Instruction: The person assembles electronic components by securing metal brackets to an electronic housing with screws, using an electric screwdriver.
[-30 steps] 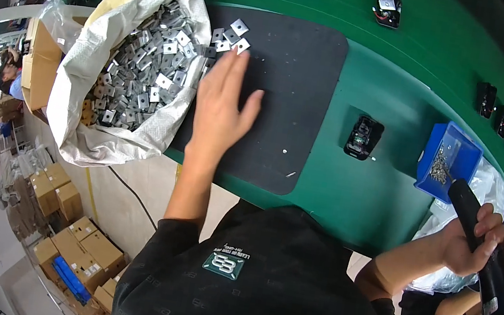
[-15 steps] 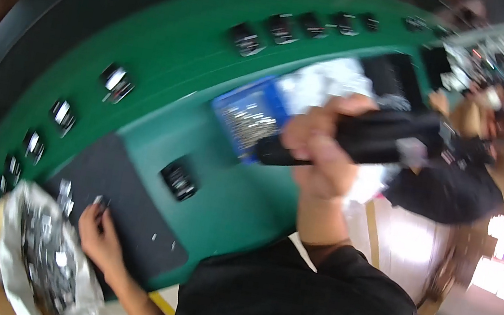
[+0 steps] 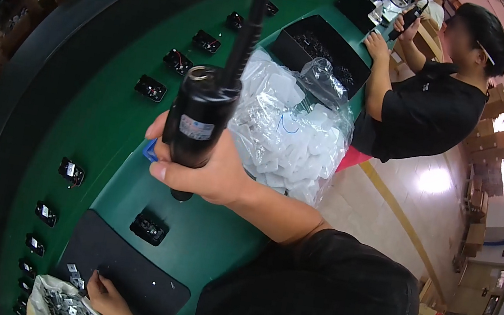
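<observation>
Gripped upright in my right hand (image 3: 207, 167) is a black electric screwdriver (image 3: 200, 119), its cable rising from the top. The tool's lower end hangs above and beyond a small black plastic housing (image 3: 149, 228) on the green worktop. My left hand (image 3: 106, 298) rests low at the edge of a black mat (image 3: 123, 262), fingers pinched together; anything between them is too small to name. Beside it lie a few small metal plates (image 3: 74, 274). A bag of metal parts (image 3: 67, 305) sits just left of that hand. Behind my right hand, a blue tray (image 3: 150, 150) is mostly hidden.
Black housings (image 3: 152, 88) stand in a line along the green conveyor belt (image 3: 112, 122). A clear bag of white plastic pieces (image 3: 293, 144) lies right of my right hand, before a black bin (image 3: 321, 53). Farther right, a co-worker (image 3: 433, 94) holds another black tool.
The screwdriver has swung from lying sideways to upright, moving left with my right hand. The whole view has shifted, and my left hand remains by the mat and the metal plates.
</observation>
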Action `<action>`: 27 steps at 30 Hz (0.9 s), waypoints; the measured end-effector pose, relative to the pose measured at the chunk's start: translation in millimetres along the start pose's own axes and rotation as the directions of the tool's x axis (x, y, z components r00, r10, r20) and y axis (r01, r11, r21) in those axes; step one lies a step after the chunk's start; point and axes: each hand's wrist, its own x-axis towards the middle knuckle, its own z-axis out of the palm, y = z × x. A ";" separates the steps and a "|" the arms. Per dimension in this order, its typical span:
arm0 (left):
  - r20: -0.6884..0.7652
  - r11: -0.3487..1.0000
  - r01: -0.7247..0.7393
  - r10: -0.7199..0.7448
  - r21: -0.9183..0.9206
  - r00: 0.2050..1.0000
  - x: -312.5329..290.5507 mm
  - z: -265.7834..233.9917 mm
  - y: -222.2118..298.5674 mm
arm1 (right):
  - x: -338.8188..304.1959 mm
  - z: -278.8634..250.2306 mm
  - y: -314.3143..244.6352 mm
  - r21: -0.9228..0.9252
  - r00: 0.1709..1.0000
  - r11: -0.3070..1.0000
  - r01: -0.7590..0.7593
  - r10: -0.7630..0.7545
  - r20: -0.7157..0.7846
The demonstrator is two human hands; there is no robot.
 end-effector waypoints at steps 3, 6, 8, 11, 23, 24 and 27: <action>0.039 0.997 -0.035 0.033 0.070 0.999 0.8 -4.7 -0.2 | -0.6 0.0 2.6 0.009 0.999 0.999 -0.044 0.044 0.028; 0.028 0.989 -0.090 0.087 0.120 0.996 5.6 -2.7 4.8 | -0.2 -4.2 6.1 -0.044 1.000 0.999 0.011 -0.011 0.007; 0.039 0.997 0.000 -0.003 0.072 0.999 6.3 -3.0 4.1 | 4.8 -7.7 5.5 -0.099 0.998 0.993 0.064 -0.065 -0.007; 0.068 0.992 0.121 -0.122 0.020 0.990 2.6 -5.7 5.8 | 14.7 -8.0 4.5 -0.030 0.999 1.000 -0.008 0.007 -0.042; 0.188 0.770 0.223 -0.137 -0.597 0.973 6.3 30.6 98.5 | -4.4 -21.1 27.6 -0.090 0.987 0.988 0.128 -0.136 -0.085; 0.158 0.821 0.147 -0.070 -0.552 0.985 5.8 31.6 101.6 | -5.2 -19.1 28.5 -0.053 0.990 0.990 0.128 -0.131 -0.058; 0.100 0.888 0.016 0.034 -0.460 0.994 5.1 36.0 111.9 | -4.5 -10.7 30.4 -0.043 0.990 0.989 0.141 -0.142 -0.021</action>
